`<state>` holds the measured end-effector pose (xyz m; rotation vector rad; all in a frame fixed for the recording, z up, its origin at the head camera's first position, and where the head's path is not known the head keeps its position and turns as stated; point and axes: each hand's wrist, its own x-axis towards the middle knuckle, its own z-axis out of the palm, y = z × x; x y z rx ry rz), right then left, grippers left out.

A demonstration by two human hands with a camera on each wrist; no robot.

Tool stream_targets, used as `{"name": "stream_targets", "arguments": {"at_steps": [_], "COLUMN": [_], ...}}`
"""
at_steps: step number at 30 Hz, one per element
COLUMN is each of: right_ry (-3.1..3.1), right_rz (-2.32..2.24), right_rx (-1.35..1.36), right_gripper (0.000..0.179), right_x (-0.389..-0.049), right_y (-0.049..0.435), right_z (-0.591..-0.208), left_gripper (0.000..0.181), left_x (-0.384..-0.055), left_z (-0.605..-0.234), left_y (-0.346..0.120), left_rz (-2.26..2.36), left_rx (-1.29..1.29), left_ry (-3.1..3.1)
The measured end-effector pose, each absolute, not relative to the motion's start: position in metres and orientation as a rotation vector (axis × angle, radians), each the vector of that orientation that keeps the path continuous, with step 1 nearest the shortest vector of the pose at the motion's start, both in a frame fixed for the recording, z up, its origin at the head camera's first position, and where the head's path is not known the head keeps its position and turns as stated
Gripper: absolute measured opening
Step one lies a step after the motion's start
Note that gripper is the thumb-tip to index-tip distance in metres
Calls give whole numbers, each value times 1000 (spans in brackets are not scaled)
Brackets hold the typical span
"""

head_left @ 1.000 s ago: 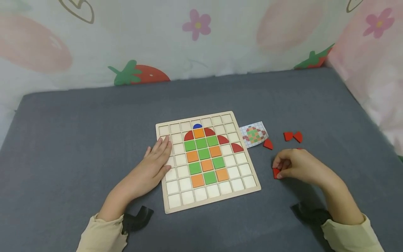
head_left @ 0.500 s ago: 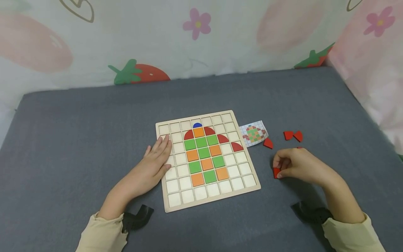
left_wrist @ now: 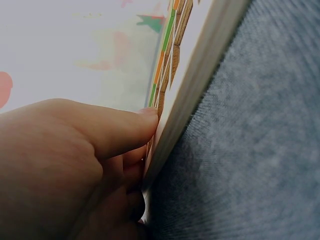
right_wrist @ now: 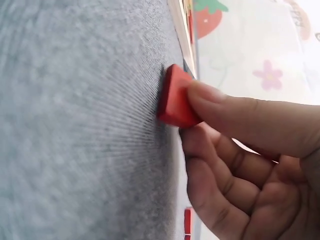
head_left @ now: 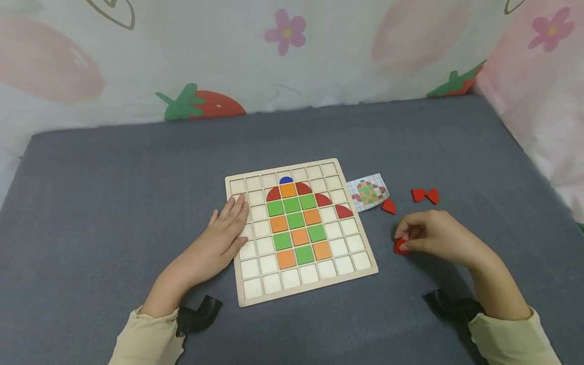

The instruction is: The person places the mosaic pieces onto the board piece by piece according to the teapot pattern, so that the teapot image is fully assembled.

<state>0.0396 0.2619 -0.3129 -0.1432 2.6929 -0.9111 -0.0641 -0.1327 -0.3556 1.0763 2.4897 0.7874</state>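
A wooden grid board [head_left: 308, 299] lies on the table, with square green tiles [head_left: 295, 220], orange tiles [head_left: 286, 259], red quarter-circle tiles [head_left: 273, 194] and a blue half-circle tile [head_left: 286, 180] in its cells. My left hand [head_left: 222, 234] rests on the board's left edge with its fingers stretched over the cells. In the left wrist view, the thumb [left_wrist: 125, 131] touches the frame. To the right of the board, my right hand [head_left: 433, 235] pinches a red quarter-circle piece [right_wrist: 176, 100] between thumb and fingers, low over the cloth.
A small printed pattern card [head_left: 367, 193] sticks out from the board's right side, with a loose red piece [head_left: 389, 206] at its corner. Two more red pieces [head_left: 417, 195] lie farther right. A patterned curtain [head_left: 337, 56] borders the grey table [head_left: 128, 203] at the back.
My right hand has shifted slightly away from me, and the red piece between its fingers has turned. A red piece that peeked out behind this hand is now hidden. The left hand stays put.
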Motion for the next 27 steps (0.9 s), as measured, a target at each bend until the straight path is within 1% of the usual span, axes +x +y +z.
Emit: {"name": "stream_targets", "arguments": {"at_steps": [8,14,27], "right_ry": [2729,2723,2702], "right_rz": [-1043,-1127,-1203], "right_rx": [-55,-1,-12], "right_gripper": [9,11,9], "right_x": [36,30,20], "right_y": [253,243,226], "right_z": [-313,-310,-311], "left_gripper": [58,58,57], "left_x": [-63,-62,-63], "left_z": [-355,-353,-356], "left_y": [-131,-133,-133], "left_rz": [798,794,790], "left_rx": [1077,1074,1078], "left_ry": [2472,2482,2498]}}
